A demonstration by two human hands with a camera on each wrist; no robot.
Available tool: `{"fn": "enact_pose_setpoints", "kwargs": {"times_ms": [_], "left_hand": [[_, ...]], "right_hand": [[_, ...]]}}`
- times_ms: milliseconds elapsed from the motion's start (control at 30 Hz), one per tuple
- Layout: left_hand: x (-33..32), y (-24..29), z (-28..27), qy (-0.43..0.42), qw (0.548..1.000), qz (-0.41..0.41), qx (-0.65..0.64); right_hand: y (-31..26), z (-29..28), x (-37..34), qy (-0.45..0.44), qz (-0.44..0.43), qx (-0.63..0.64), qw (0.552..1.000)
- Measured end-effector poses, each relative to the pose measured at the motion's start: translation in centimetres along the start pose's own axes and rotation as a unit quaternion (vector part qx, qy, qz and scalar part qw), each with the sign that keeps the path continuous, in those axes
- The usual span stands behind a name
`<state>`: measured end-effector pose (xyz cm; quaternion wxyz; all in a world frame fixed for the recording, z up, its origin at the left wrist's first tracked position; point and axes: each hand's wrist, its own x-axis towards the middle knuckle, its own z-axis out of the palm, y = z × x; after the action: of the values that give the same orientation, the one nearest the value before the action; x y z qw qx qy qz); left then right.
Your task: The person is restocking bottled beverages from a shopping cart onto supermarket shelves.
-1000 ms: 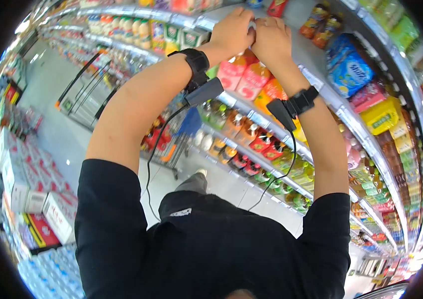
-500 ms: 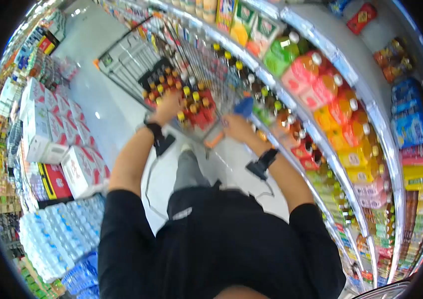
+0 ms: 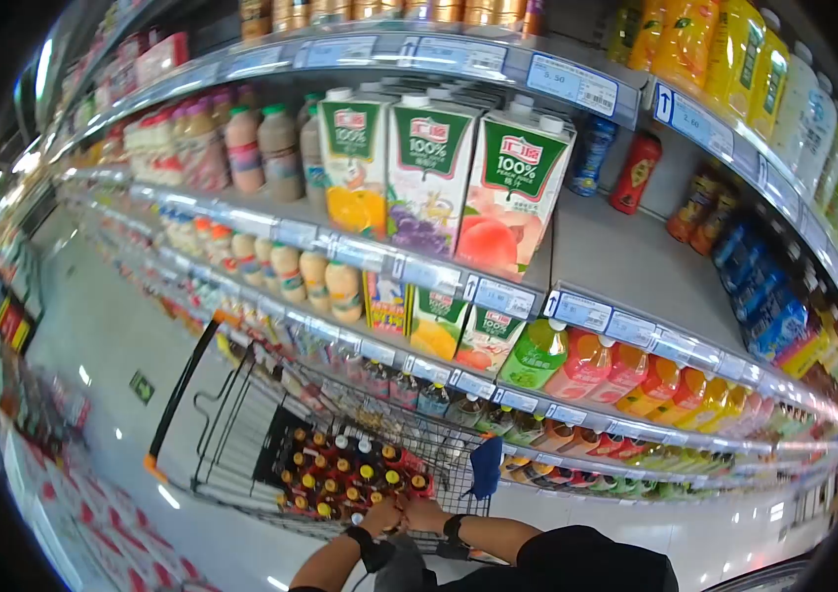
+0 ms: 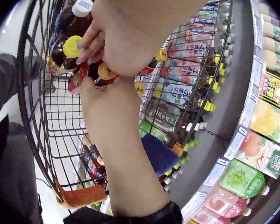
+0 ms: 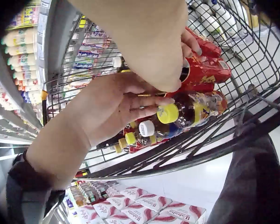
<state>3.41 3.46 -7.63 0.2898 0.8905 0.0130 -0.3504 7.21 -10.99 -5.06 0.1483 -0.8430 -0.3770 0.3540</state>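
Clustered inside the shopping cart [image 4: 81,195], capped bottles [image 3: 345,476]; at a yellow-capped bottle [image 5: 168,113] in the cart, the left hand [image 5: 109,107], fingers loosely extended, tips by the cap, curled round nothing; close against it over the cart, the right hand [image 3: 426,515], fingers on red-wrapped bottles [image 5: 210,72], with any firm hold impossible to tell; on the cart's corner, a blue cloth [image 3: 485,467]; beyond the cart, shelves [image 3: 636,261] with juice cartons [image 3: 429,163]; left of the cart in the head view, red-and-white boxes [image 5: 142,205].
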Motion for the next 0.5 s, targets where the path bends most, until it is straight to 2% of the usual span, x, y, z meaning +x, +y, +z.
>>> {"fn": "enact_pose_setpoints", "kwargs": {"times_ms": [67,167,233,267,300,333,400,467,500], "left_hand": [[2.0,-2.6,2.8,0.03,0.999,0.031,-0.002],[1.9,-2.4,3.4,0.054,0.997,0.063,-0.01],[3.1,-2.8,4.7,0.055,0.996,0.057,-0.038],[3.0,-2.4,4.4,0.032,0.995,0.087,-0.049],[2.6,-2.2,4.3,0.009,0.991,0.116,-0.06],[1.9,-1.7,4.1,-0.014,0.987,0.144,-0.072],[0.8,-1.0,3.9,0.014,0.99,0.096,-0.105],[0.2,-0.5,3.6,0.042,0.988,0.047,-0.138],[0.2,-0.5,3.3,0.024,0.991,0.064,-0.115]], "right_hand": [[-0.6,0.7,0.3,0.115,-0.037,-0.03,0.992],[-2.6,-1.9,-1.2,0.082,0.006,0.061,0.995],[-2.3,-1.4,-1.4,0.097,0.034,-0.008,0.995],[-1.9,-0.9,-1.2,0.103,0.045,-0.046,0.993],[-1.4,-0.4,-0.6,0.054,0.078,-0.069,0.993],[-1.5,-1.0,-0.9,0.057,0.071,-0.064,0.994],[-2.8,-3.6,-2.4,0.063,0.056,-0.055,0.995],[-1.4,-2.4,-1.4,0.035,0.048,-0.038,0.998],[-0.7,-1.7,-0.9,0.028,0.043,-0.035,0.998]]}}
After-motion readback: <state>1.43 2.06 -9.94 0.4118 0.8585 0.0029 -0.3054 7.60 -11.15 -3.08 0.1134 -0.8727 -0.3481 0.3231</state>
